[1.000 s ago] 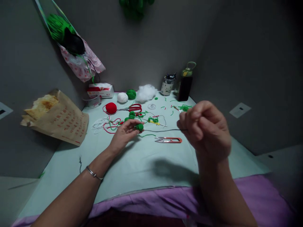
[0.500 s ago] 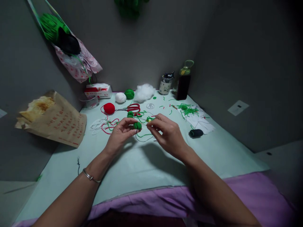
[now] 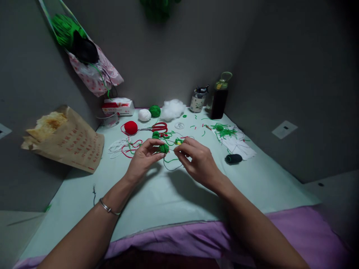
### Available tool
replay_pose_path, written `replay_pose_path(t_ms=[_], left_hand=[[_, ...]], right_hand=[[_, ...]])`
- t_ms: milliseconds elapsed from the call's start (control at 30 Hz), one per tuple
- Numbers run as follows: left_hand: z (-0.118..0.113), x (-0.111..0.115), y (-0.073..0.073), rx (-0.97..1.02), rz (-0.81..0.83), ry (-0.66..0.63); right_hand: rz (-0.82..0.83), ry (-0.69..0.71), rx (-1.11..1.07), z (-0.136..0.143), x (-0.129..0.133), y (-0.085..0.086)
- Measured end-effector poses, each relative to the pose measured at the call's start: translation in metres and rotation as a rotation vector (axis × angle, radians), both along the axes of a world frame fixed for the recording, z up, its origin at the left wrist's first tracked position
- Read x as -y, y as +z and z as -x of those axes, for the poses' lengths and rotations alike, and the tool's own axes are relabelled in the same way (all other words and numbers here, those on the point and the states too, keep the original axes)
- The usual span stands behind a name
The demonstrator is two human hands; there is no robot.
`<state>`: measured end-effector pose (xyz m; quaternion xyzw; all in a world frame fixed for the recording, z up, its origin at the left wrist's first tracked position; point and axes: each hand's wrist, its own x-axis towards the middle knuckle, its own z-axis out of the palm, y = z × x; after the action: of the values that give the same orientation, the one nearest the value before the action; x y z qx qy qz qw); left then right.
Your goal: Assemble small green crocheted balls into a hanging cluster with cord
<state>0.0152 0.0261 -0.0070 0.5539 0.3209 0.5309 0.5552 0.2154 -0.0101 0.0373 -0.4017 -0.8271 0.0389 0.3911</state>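
My left hand [image 3: 144,158] is closed, its thumb and fingers gripping a small round green crocheted piece [image 3: 164,148]. Across the front of that piece runs a dark thread [image 3: 171,170], which loops down over the table below. To its right my right hand [image 3: 198,157] is closed in a pinch. A thin, light, needle-like thing [image 3: 171,150] shows between those fingertips and the green piece; its exact kind is too small to tell. Behind the hands lie another green crocheted piece [image 3: 155,135] and a green-and-yellow bit [image 3: 178,142] near the right fingers.
Red-handled scissors [image 3: 159,127], a red yarn ball [image 3: 131,127], a white ball [image 3: 144,115], a green ball [image 3: 155,111] and white stuffing [image 3: 173,109] lie behind. A dark bottle [image 3: 220,101] and yarn scraps [image 3: 224,130] are right; a paper food bag [image 3: 75,144] stands left.
The green piece has turned slightly, and the dark thread now crosses its front. My right hand stays in its pinch close by. The whole view has shifted a little.
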Motion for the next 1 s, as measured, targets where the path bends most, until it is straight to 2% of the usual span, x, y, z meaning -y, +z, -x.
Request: replay_pose_path(t_ms=[700, 1000], left_hand=[[0.0007, 0.0008, 0.0016, -0.052, -0.05, 0.004], [0.0011, 0.0006, 0.0009, -0.034, -0.049, 0.01]], right_hand=[[0.07, 0.012, -0.018, 0.0006, 0.0007, -0.0004], [0.018, 0.003, 0.013, 0.0019, 0.0015, -0.0012]])
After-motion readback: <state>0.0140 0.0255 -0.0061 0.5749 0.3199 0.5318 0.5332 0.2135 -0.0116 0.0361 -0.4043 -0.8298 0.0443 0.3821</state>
